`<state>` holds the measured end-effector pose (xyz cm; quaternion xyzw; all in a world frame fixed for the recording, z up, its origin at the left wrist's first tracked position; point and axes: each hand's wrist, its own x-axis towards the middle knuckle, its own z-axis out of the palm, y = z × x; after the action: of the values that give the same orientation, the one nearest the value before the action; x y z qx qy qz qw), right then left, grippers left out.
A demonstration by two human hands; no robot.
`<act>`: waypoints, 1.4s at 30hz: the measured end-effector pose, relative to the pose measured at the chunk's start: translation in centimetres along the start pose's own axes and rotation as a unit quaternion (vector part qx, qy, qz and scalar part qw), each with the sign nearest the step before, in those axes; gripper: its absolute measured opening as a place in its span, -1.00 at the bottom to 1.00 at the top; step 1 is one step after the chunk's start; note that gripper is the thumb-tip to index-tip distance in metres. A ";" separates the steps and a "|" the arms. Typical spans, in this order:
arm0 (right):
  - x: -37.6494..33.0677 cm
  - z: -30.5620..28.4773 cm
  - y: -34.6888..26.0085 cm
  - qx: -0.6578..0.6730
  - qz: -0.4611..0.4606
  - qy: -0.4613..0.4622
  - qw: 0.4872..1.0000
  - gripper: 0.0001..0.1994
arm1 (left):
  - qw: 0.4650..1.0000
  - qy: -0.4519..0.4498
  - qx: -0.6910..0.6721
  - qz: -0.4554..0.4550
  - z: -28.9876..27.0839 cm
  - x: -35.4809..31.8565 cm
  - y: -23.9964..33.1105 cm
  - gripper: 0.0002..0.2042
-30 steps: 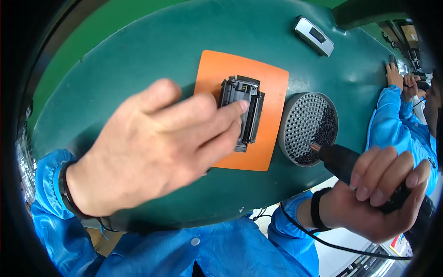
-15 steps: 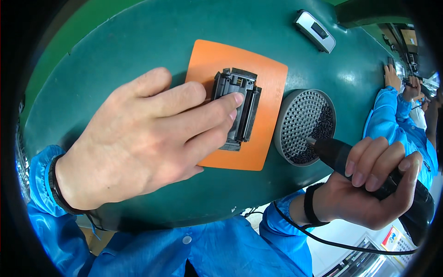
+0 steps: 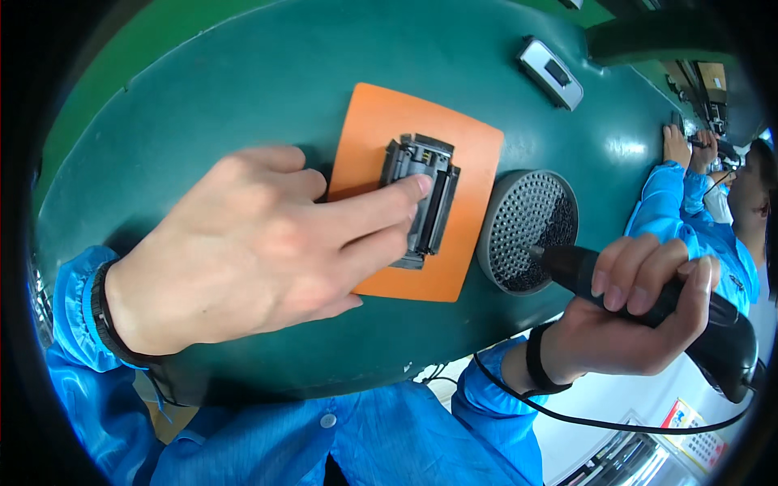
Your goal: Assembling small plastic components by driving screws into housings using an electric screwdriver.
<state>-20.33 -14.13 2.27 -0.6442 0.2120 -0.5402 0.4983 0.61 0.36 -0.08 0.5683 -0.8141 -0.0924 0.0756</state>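
Observation:
A black plastic housing [image 3: 438,212] with a long slot and small gold contacts lies on an orange mat [image 3: 478,150]. My left hand [image 3: 235,243] covers its left side, one fingertip pressing on top of it; the thumb's contact is hidden. In my right hand [image 3: 636,312] is a black electric screwdriver [image 3: 574,270], fingers wrapped round its body. Its metal tip points left over a round grey dish [image 3: 485,255] with rows of small holes. Small black screws [image 3: 559,223] are heaped on the dish's right side and sit in some holes.
A silver and black device [image 3: 551,74] lies at the far right of the green table [image 3: 227,97]. Behind it is a dark green beam [image 3: 648,38]. A co-worker's blue sleeve [image 3: 660,194] is at the right. The black cable [image 3: 583,417] loops below my right wrist.
Two fingers of my left hand have drawn back from the housing's left edge; one still presses on it. The view has shifted slightly. The screwdriver tip stays over the dish.

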 end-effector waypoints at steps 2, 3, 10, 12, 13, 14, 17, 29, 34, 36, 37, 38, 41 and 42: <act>-0.5 -0.2 -0.8 -0.026 -0.027 0.053 0.998 -0.72 | 1.000 0.003 0.000 -0.009 0.4 0.1 0.0 -0.31; -0.4 -0.4 -1.8 -0.026 -0.012 0.081 0.996 -0.72 | 1.000 0.001 -0.002 -0.014 0.6 0.1 0.1 -0.33; -1.4 0.6 -4.2 0.083 -0.014 -0.038 0.996 -0.82 | 0.999 0.041 -0.007 -0.027 1.6 0.0 -0.2 -0.46; -1.5 1.8 -4.0 0.187 0.012 -0.086 0.978 -0.79 | 0.997 0.055 0.026 -0.037 1.7 0.2 0.1 -0.49; -1.6 2.4 -3.9 0.186 0.017 -0.090 0.978 -0.79 | 0.998 0.039 0.039 -0.030 1.6 0.1 0.1 -0.55; -1.8 3.0 -3.8 0.188 0.028 -0.086 0.978 -0.76 | 0.998 0.022 0.053 -0.024 1.6 0.0 0.1 -0.62; -2.0 3.9 -3.4 0.158 0.041 -0.083 0.983 -0.79 | 0.971 0.229 -0.031 -0.066 4.0 0.6 0.6 -0.75; -2.4 4.4 -2.0 0.114 0.032 -0.083 0.990 -0.83 | 0.958 0.109 0.258 0.066 -0.8 0.7 0.7 -0.84; -3.0 5.0 -2.2 0.086 0.015 -0.080 0.993 -0.83 | 0.991 0.099 -0.084 -0.035 -0.9 0.4 -0.5 -0.85; -3.1 5.1 -2.1 0.087 0.010 -0.079 0.993 -0.83 | 0.990 0.107 -0.083 -0.035 -0.5 0.4 -0.2 -0.85; -3.1 5.1 -2.1 0.088 0.010 -0.079 0.993 -0.83 | 0.997 0.071 0.028 -0.002 -0.3 0.4 0.2 -0.85; -3.0 5.0 -2.1 0.108 0.026 -0.087 0.990 -0.83 | 0.989 0.034 0.139 0.031 -0.5 0.4 0.4 -0.85; -3.0 5.2 -2.2 0.121 0.038 -0.103 0.987 -0.84 | 0.994 0.086 -0.055 -0.047 -1.2 0.3 -0.2 -0.84; -3.1 5.4 -2.1 0.114 0.034 -0.110 0.987 -0.84 | 0.994 0.086 -0.055 -0.047 -1.1 0.2 -0.4 -0.84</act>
<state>-17.02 -8.51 3.07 -0.6314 0.1145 -0.4695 0.6065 1.11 -0.06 0.90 0.6068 -0.7706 -0.0912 0.1720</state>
